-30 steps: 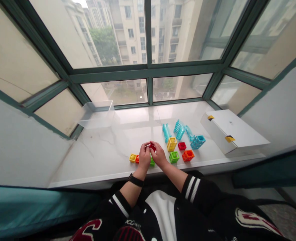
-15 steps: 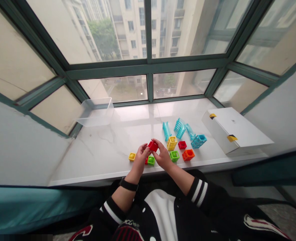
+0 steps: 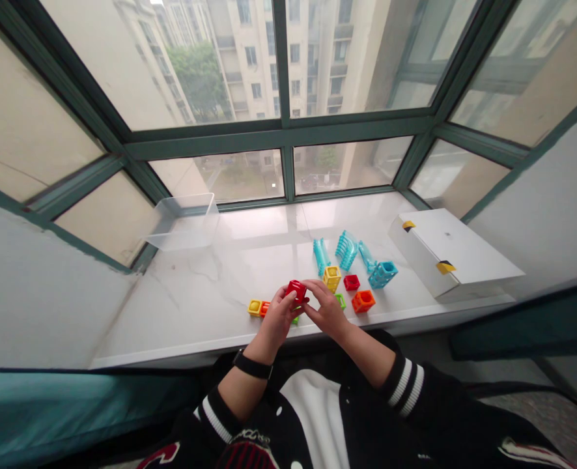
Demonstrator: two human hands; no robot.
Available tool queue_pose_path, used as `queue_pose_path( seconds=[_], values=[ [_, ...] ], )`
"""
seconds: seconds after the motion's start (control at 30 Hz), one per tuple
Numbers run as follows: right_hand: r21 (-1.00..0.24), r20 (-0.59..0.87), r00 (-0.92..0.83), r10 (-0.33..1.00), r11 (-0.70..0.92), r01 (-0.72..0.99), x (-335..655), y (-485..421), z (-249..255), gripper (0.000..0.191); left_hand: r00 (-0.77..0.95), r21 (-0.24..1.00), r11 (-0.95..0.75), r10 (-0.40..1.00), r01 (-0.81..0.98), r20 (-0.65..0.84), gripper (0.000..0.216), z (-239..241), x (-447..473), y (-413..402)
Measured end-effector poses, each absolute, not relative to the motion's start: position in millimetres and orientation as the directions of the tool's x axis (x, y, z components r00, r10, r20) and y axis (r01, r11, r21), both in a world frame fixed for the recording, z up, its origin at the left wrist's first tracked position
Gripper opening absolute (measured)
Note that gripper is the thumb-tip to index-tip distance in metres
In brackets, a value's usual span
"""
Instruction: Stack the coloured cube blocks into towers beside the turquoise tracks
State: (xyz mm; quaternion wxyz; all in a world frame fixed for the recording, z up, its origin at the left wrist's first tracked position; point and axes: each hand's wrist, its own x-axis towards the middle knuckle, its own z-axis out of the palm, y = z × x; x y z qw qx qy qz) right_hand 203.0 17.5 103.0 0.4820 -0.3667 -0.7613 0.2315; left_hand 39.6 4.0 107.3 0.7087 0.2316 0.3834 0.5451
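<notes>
My left hand (image 3: 277,319) and my right hand (image 3: 328,309) meet above the front of the white windowsill (image 3: 200,293). Together they pinch a red cube block (image 3: 297,290) between their fingertips, lifted off the surface. Under my hands lies a row of blocks: a yellow one (image 3: 254,307), an orange-red one (image 3: 265,308), and a green one mostly hidden. To the right stand a yellow cube (image 3: 332,278), a small red block (image 3: 351,282), a partly hidden green cube (image 3: 340,300) and an orange cube (image 3: 363,301).
Several turquoise ribbed pieces (image 3: 348,250) and a turquoise cube (image 3: 383,274) lie behind the blocks. A clear plastic bin (image 3: 183,223) sits at the back left, a white box (image 3: 447,254) at the right. Window frames enclose the sill.
The red cube has been lifted off the row of blocks and turned between both hands, which have drawn slightly toward me.
</notes>
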Motion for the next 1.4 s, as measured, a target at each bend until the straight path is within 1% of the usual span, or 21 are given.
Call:
queue_pose_path(
  seconds=[0.17, 0.3, 0.4, 0.5, 0.63, 0.77, 0.9, 1.03, 1.13, 1.2, 1.27, 1.33, 1.4],
  values=[
    [-0.665, 0.584, -0.281, 0.761, 0.648, 0.371, 210, 13, 107, 0.064, 0.140, 0.704, 0.310, 0.947, -0.638, -0.290, 0.047, 107, 46, 2],
    [-0.646, 0.568, -0.329, 0.755, 0.656, 0.391, 216, 9, 110, 0.065, 0.181, 0.634, 0.352, 0.930, -0.689, -0.319, 0.036, 111, 48, 0],
    [-0.623, 0.566, -0.370, 0.737, 0.676, 0.394, 220, 7, 115, 0.069, 0.224, 0.570, 0.396, 0.910, -0.720, -0.349, 0.032, 117, 50, -3],
    [-0.598, 0.569, -0.401, 0.718, 0.696, 0.398, 223, 7, 121, 0.073, 0.242, 0.538, 0.412, 0.902, -0.736, -0.358, 0.030, 122, 52, -5],
    [-0.560, 0.572, -0.438, 0.693, 0.720, 0.409, 229, 8, 126, 0.073, 0.270, 0.545, 0.448, 0.886, -0.708, -0.377, 0.034, 122, 56, -8],
    [-0.563, 0.553, -0.457, 0.697, 0.717, 0.411, 239, 7, 126, 0.075, 0.284, 0.590, 0.478, 0.874, -0.650, -0.395, 0.038, 120, 62, -10],
    [-0.596, 0.520, -0.424, 0.742, 0.670, 0.442, 250, 3, 125, 0.078, 0.322, 0.664, 0.504, 0.864, -0.552, -0.388, 0.054, 117, 72, -11],
    [-0.630, 0.491, -0.369, 0.789, 0.614, 0.475, 266, -1, 127, 0.069, 0.380, 0.724, 0.519, 0.848, -0.454, -0.370, 0.070, 113, 84, -12],
    [-0.671, 0.453, -0.305, 0.838, 0.546, 0.502, 283, -1, 131, 0.066, 0.454, 0.744, 0.532, 0.823, -0.404, -0.341, 0.076, 112, 90, -11],
    [-0.678, 0.448, -0.262, 0.855, 0.516, 0.523, 298, 1, 134, 0.064, 0.466, 0.769, 0.516, 0.824, -0.378, -0.323, 0.077, 111, 89, -7],
    [-0.676, 0.447, -0.215, 0.868, 0.485, 0.555, 315, 6, 137, 0.058, 0.385, 0.827, 0.434, 0.875, -0.356, -0.293, 0.074, 109, 82, -2],
    [-0.686, 0.425, -0.143, 0.894, 0.421, 0.594, 330, 12, 137, 0.052, 0.242, 0.888, 0.328, 0.936, -0.323, -0.257, 0.066, 104, 68, 5],
    [-0.700, 0.381, -0.058, 0.923, 0.329, 0.634, 344, 20, 135, 0.050, 0.094, 0.938, 0.246, 0.969, -0.246, -0.230, 0.058, 98, 49, 12]
  ],
)
